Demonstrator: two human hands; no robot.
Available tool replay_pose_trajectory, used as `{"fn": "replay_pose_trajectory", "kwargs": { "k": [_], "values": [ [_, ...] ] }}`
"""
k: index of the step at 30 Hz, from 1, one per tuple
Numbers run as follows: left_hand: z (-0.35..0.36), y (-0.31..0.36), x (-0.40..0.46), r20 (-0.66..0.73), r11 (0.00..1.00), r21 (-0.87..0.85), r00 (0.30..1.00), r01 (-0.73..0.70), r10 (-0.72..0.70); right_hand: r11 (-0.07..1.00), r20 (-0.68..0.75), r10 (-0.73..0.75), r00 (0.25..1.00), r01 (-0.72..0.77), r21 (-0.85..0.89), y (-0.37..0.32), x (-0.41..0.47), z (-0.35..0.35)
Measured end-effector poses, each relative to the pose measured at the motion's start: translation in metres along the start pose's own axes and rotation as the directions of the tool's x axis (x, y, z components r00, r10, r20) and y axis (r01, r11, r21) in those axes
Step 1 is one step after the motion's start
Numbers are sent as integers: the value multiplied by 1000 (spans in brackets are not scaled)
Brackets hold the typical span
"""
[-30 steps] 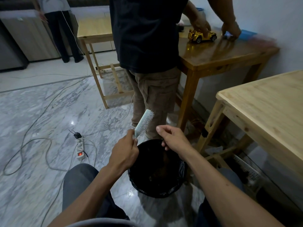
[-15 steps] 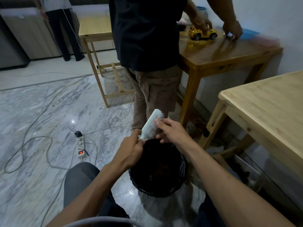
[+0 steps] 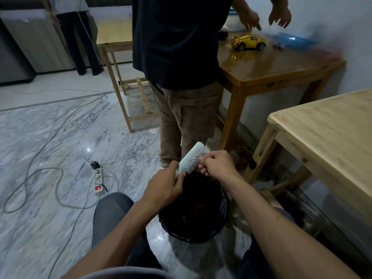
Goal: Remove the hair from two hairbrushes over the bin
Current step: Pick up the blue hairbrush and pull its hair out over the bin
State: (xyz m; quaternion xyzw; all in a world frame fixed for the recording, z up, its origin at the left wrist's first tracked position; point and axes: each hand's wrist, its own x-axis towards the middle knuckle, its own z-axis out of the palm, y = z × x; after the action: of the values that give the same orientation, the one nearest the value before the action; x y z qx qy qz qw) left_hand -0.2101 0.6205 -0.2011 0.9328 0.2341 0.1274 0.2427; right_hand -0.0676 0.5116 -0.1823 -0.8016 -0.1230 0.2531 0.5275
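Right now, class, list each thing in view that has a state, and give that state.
hairbrush: tilted over the bin, bristles facing right
left hand: gripping the brush handle
right hand: fingertips pinching at the bristles
bin: open, black-lined
power strip: switch lit red

No text, label, brand, number or sign can be read anywhere in the head view. The pale hairbrush [image 3: 192, 158], the black bin [image 3: 194, 210], the power strip [image 3: 98, 181] on the floor and the yellow toy car [image 3: 248, 42] show no legible markings.
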Motion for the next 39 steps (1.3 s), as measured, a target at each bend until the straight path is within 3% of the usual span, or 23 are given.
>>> {"fn": "replay_pose_trajectory", "kwargs": {
  "k": [4,10,20,27,35,39],
  "values": [
    [-3,-5,4,-22,988,107,994,110,-108,994,-58,20,998,-26,-108,-1,0,-5],
    [-6,-11,5,-26,982,13,982,186,-186,983,1,48,999,-47,-176,0,-1,-11],
    [-15,-20,4,-200,978,189,978,94,-55,903,23,158,987,-135,-409,9,-3,-13],
    [-29,-22,2,-353,976,196,935,93,-18,768,69,173,983,-91,-633,9,-8,-12],
    [-36,-21,2,-355,984,172,935,56,8,907,32,74,997,-54,-417,8,-7,-5],
    [-33,-19,2,-329,987,146,944,65,-13,891,6,15,1000,-11,-453,1,-2,-11]
  ]
}}
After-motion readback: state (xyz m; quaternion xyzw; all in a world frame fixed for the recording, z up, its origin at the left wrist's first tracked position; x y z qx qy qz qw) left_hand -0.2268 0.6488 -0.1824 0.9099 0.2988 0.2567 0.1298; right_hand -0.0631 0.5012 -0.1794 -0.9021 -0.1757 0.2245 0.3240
